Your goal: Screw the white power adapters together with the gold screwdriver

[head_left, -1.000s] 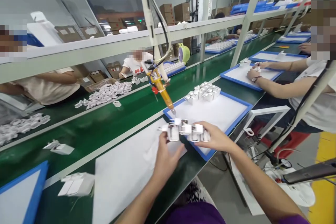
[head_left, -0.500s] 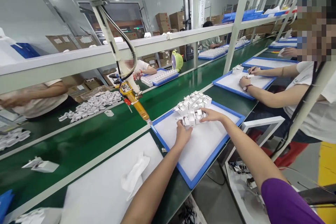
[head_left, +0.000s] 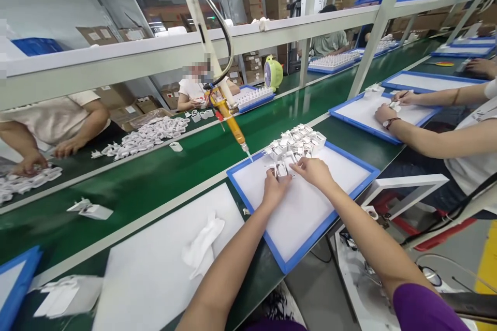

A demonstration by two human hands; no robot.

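Note:
My left hand is closed around a small white plastic housing at the near end of a cluster of similar housings. My right hand comes in from the right, its thumb and fingertips pinched at the top right edge of that same housing. Behind the fingers, several open white housings with small parts inside stand packed together on a white tray with a blue rim. Just left of the cluster, an orange glue dispenser hangs with its needle tip above the tray's edge.
A green conveyor belt runs beyond the tray. On the left, a crumpled white cloth lies on a white sheet. One housing rests on the belt. A co-worker's hands work at another tray on the right.
My right hand has moved from the right end of the front row to the housing in my left hand. The view has shifted, and the dispenser appears farther right.

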